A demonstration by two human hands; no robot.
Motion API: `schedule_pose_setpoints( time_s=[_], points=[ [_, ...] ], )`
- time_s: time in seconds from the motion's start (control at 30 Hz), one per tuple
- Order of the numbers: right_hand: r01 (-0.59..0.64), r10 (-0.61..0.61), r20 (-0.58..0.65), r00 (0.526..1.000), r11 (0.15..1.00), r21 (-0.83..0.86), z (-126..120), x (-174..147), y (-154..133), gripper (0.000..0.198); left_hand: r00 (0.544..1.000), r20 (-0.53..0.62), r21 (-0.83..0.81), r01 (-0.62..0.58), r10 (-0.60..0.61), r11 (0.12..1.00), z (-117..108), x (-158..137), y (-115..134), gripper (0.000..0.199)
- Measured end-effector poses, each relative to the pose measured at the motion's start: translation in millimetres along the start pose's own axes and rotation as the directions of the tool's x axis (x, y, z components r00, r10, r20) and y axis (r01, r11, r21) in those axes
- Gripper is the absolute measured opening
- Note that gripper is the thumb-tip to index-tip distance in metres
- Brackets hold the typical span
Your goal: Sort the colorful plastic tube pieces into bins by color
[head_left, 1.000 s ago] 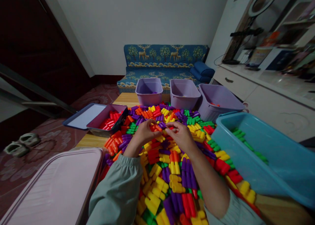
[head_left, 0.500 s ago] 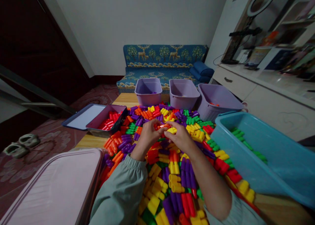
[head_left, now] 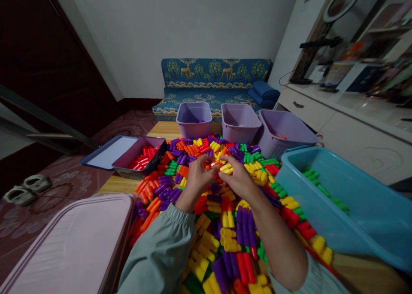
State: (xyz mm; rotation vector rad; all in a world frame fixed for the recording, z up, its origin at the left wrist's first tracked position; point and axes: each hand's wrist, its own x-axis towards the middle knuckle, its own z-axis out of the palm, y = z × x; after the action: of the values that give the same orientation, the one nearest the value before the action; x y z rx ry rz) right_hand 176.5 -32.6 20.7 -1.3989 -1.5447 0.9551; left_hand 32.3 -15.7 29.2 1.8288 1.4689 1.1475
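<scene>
Above the middle of a heap of bullet-shaped plastic building blocks (head_left: pixel 228 219), my two hands are close together. My left hand (head_left: pixel 200 174) is closed, its thumb and fingers pinching an orange building block (head_left: pixel 213 164). Just right of it, my right hand (head_left: pixel 240 176) has its fingers curled around a yellow building block (head_left: pixel 226 169), and its fingertips come near the right end of the orange one. The fingers partly hide both blocks. Yellow, purple, red, green and orange blocks lie below and around both hands, many joined in rows.
Three purple bins (head_left: pixel 195 130) stand along the table's far side. At the right is a blue tub (head_left: pixel 322 225) with green blocks inside. An open box (head_left: pixel 154 159) at the left holds red blocks. A pinkish lidded container (head_left: pixel 74 242) sits front left; a patterned sofa (head_left: pixel 212 94) lies beyond.
My right hand has shifted slightly right and its fingers have lifted a little from my left hand. More of the orange block shows between them. My left forearm has moved slightly right.
</scene>
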Motion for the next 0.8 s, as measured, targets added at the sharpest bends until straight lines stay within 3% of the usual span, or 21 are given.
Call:
schedule_pose_setpoints(
  time_s=[0.13,0.23,0.37,0.57,0.63,0.7,0.8],
  points=[
    [0.046,-0.049,0.046,0.998,0.997,0.054,-2,-2,-3,0.060,0.990,0.091,-0.256,0.128,-0.107,0.958,1,2,-8,0.024],
    [0.071,-0.077,0.070,0.995,0.994,0.079,-4,-4,-7,0.063,0.956,0.221,-0.437,0.275,-0.195,0.857,0,3,-6,0.035],
    [0.071,-0.086,0.101,0.991,0.986,0.149,-7,-6,-16,0.064,0.901,0.343,-0.544,0.420,-0.264,0.727,-7,1,1,0.045],
    [-0.034,-0.052,0.174,0.983,0.889,0.457,-9,-8,-21,0.063,0.859,0.476,-0.627,0.482,-0.189,0.612,-18,1,2,0.042],
    [-0.068,-0.042,0.198,0.979,0.853,0.517,-9,-9,-22,0.057,0.850,0.502,-0.622,0.482,-0.159,0.617,-21,1,1,0.041],
    [-0.067,-0.042,0.209,0.977,0.869,0.490,-9,-10,-22,0.052,0.848,0.503,-0.577,0.474,-0.168,0.665,-23,2,-2,0.042],
    [0.048,-0.083,0.139,0.987,0.969,0.242,-7,-12,-24,0.045,0.864,0.459,-0.452,0.427,-0.206,0.783,-24,5,-9,0.043]
  ],
)
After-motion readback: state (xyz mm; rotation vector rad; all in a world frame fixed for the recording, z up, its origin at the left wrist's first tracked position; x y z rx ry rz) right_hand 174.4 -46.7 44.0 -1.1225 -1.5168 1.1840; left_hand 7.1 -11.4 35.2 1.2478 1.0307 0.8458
